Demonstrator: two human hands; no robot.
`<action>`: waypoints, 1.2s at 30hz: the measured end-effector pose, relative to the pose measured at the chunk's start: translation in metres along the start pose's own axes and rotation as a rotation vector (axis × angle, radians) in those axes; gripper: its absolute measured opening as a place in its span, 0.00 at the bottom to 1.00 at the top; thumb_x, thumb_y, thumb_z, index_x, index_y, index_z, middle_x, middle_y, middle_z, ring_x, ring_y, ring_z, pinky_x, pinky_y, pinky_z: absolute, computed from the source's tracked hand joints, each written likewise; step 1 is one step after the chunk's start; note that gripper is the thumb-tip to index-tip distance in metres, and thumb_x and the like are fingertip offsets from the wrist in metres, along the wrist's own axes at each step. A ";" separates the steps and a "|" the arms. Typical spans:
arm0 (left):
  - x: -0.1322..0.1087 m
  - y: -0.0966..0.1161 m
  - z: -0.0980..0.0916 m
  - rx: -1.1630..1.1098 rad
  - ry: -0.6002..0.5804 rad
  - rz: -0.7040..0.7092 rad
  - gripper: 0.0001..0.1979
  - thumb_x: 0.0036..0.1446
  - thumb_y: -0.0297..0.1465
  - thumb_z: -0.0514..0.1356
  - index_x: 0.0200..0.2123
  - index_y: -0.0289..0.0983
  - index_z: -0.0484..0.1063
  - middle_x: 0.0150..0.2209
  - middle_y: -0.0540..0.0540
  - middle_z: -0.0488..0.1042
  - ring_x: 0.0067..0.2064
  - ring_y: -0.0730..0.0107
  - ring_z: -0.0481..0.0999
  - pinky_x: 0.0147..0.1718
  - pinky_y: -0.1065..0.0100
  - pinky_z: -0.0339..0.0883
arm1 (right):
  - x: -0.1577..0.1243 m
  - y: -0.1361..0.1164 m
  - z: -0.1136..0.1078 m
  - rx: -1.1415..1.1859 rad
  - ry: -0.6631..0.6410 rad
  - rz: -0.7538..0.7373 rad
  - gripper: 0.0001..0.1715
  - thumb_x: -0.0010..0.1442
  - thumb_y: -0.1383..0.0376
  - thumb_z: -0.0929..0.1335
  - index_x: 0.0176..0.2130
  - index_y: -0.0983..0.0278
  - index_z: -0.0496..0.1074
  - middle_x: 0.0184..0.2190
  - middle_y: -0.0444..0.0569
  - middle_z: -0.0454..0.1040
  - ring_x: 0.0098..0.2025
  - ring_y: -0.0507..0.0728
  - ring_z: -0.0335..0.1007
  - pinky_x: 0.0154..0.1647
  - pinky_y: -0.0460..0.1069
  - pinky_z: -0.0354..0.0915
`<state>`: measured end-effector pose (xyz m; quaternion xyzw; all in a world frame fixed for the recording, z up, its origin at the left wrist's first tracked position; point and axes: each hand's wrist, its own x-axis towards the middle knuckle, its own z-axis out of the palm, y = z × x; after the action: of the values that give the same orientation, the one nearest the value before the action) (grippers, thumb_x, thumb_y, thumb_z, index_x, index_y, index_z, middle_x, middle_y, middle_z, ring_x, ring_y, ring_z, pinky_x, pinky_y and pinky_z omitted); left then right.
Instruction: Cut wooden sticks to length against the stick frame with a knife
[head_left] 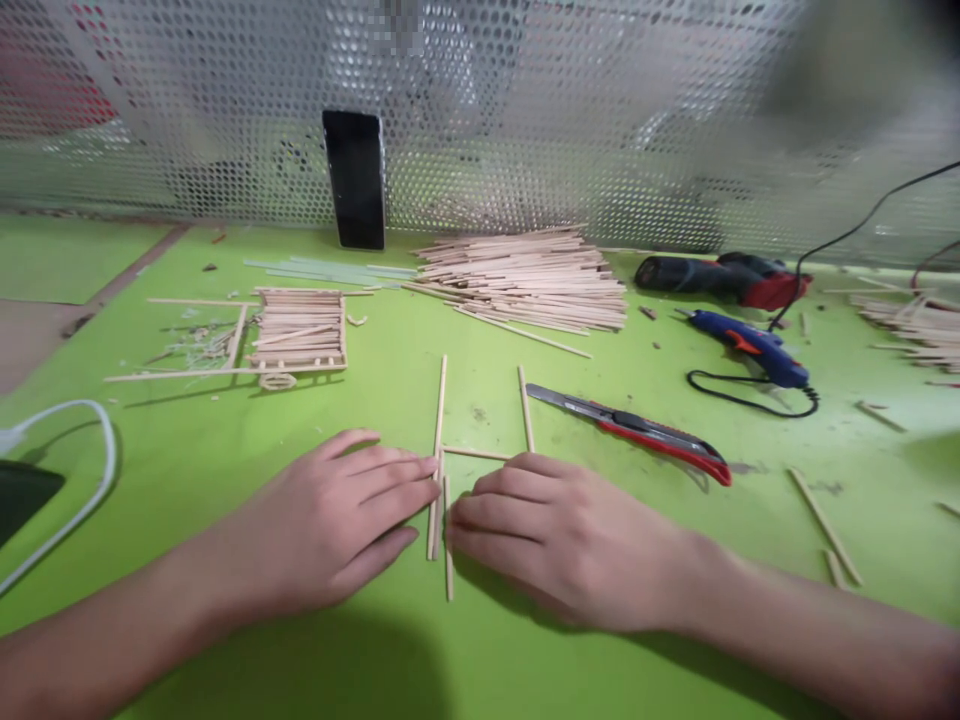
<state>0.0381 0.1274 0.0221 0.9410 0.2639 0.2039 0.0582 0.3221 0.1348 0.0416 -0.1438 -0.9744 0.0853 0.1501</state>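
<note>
My left hand (337,515) lies flat on the green table (525,650), fingers stretched out, its fingertips touching a long thin wooden stick (438,440). My right hand (559,535) rests palm down opposite it, fingers together, pressing on a shorter stick (448,560) beside the long one. A crosswise stick (476,453) joins the long stick to another upright stick (526,405) just above my right hand.
A pile of wooden sticks (525,280) lies at the back centre, a stick-built panel (298,330) to its left. A red utility knife (637,432), a blue glue gun (750,345) and a red-black tool (720,277) sit at right. A phone (354,178) leans on the perforated wall.
</note>
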 end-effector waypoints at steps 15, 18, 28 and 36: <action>0.007 0.012 -0.007 -0.111 0.075 0.034 0.13 0.77 0.30 0.54 0.54 0.33 0.76 0.52 0.43 0.84 0.51 0.63 0.81 0.55 0.59 0.69 | 0.005 -0.016 0.008 -0.023 0.026 0.088 0.20 0.81 0.63 0.61 0.38 0.65 0.73 0.30 0.45 0.74 0.32 0.55 0.64 0.36 0.52 0.60; 0.011 0.020 -0.006 -0.144 0.090 0.034 0.16 0.79 0.35 0.52 0.48 0.34 0.78 0.44 0.45 0.84 0.45 0.63 0.80 0.47 0.59 0.69 | 0.006 -0.019 0.011 -0.038 0.087 0.142 0.23 0.81 0.66 0.58 0.36 0.65 0.72 0.26 0.43 0.69 0.27 0.54 0.59 0.31 0.51 0.57; 0.011 0.023 -0.007 -0.014 0.172 0.055 0.12 0.75 0.27 0.57 0.38 0.35 0.77 0.34 0.49 0.79 0.34 0.66 0.71 0.37 0.60 0.61 | 0.016 -0.022 0.004 -0.009 0.194 0.165 0.18 0.80 0.66 0.61 0.41 0.66 0.75 0.28 0.44 0.74 0.29 0.53 0.65 0.31 0.49 0.62; 0.007 0.016 -0.012 -0.026 0.244 0.004 0.09 0.74 0.28 0.60 0.39 0.35 0.78 0.34 0.50 0.82 0.34 0.68 0.73 0.38 0.61 0.61 | 0.010 -0.015 -0.001 0.019 0.259 0.193 0.10 0.76 0.70 0.63 0.46 0.67 0.75 0.30 0.46 0.77 0.29 0.53 0.67 0.30 0.49 0.63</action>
<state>0.0459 0.1170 0.0387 0.9088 0.2645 0.3204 0.0373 0.3094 0.1240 0.0482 -0.2453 -0.9277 0.0893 0.2669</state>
